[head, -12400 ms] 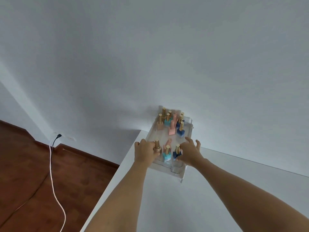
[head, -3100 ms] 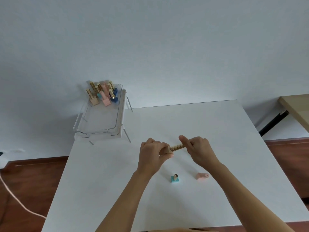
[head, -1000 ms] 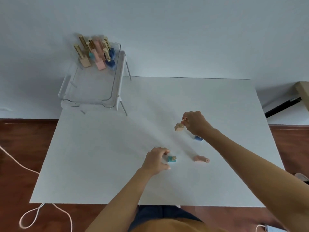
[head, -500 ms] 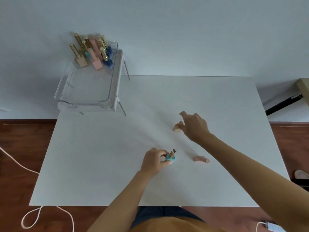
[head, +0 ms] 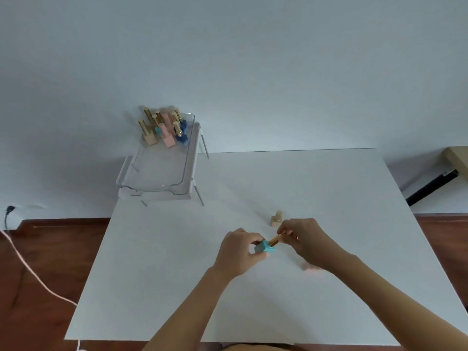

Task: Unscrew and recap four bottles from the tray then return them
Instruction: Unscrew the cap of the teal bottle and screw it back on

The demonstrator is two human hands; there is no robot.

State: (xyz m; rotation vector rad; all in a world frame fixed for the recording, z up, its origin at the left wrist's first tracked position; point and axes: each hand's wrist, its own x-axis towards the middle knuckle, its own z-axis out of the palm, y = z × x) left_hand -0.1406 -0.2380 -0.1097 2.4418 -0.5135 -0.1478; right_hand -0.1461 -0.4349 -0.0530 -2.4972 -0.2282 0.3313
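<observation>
Both hands meet over the near middle of the white table (head: pixel 177 287). The left hand (head: pixel 236 252) is curled around a teal bottle (head: pixel 264 247), its fingers closed on the square body, which is held tilted with the neck pointing toward two o'clock. The right hand (head: pixel 305 240) pinches the gold cap (head: pixel 276 239) between thumb and fingertips; cap and bottle lie in one line, and whether the cap is seated or loose cannot be told.

Just beyond the right hand, at about twelve o'clock from it, a beige bottle (head: pixel 276 219) stands upright on the table, uncapped, its bare neck showing. At five o'clock from the right hand, partly hidden under the wrist, a pink bottle (head: pixel 311 267) lies on the tabletop.

Off at ten o'clock from the hands, well apart, a clear tray (head: pixel 186 158) sits on a small white stand at the far left corner of the table. A cluster of capped bottles (head: pixel 164 130), beige, pink, teal and blue with gold caps, crowds the far end of the tray; the near end is bare plastic.
</observation>
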